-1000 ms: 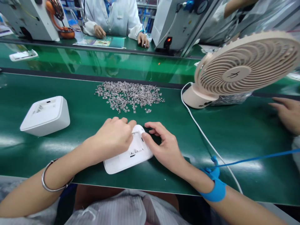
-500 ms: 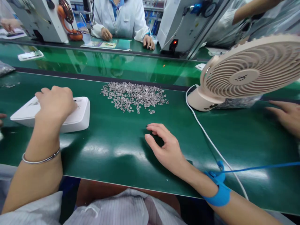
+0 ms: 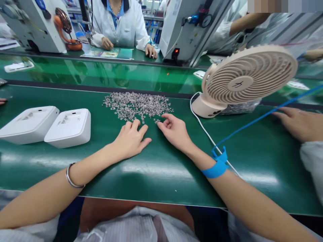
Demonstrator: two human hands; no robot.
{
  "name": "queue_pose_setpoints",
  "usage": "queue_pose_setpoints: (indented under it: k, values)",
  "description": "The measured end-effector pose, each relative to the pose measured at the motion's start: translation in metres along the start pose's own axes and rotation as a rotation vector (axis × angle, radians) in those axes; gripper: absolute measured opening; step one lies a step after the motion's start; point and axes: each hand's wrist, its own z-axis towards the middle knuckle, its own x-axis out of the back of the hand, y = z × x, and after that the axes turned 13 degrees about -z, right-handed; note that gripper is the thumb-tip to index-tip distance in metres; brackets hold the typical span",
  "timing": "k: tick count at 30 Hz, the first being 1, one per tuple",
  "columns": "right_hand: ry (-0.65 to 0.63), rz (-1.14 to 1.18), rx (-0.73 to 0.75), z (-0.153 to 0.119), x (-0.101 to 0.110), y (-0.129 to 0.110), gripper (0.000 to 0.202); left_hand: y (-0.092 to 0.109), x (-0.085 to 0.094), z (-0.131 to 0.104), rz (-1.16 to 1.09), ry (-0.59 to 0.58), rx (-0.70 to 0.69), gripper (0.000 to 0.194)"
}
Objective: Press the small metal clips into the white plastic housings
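Observation:
A pile of small metal parts [image 3: 138, 103] lies on the green work surface [image 3: 156, 174]. At its near edge rests my left hand [image 3: 131, 139], fingers spread, fingertips beside the lowest parts and nothing visible in its grasp. My right hand [image 3: 175, 131] is at the pile's near right corner, its thumb and index finger bent close to a few stray parts [image 3: 156, 120]; the tips are slightly apart and no held part shows. Two white boxes, one at the far left [image 3: 30, 124] and one beside it [image 3: 69, 127], stand left of my left hand.
A beige fan [image 3: 239, 82] with a white cable [image 3: 207, 132] stands right of the pile. A blue cord [image 3: 264, 114] runs from my right wristband. Another person's hand [image 3: 297, 122] rests at the right. A person in white [image 3: 123, 27] sits across the belt.
My left hand has left the white box and moved right to the pile. My right hand has moved up to the stray parts. Both white boxes now show uncovered at the left.

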Motion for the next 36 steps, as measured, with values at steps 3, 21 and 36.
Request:
queue_pose_setpoints:
  k: [3,21,36]
  values:
    - [-0.01,-0.067,0.067,0.009,-0.002,-0.002,0.008,-0.012,0.001,0.008,-0.068,0.016,0.062,0.06]
    - [0.147,0.016,0.316,-0.021,-0.004,-0.016,0.012,-0.015,-0.011,-0.003,-0.187,0.222,-0.035,0.044]
    - [0.073,-0.182,0.592,-0.038,-0.005,-0.029,0.014,-0.018,-0.013,-0.006,-0.274,0.305,-0.187,0.022]
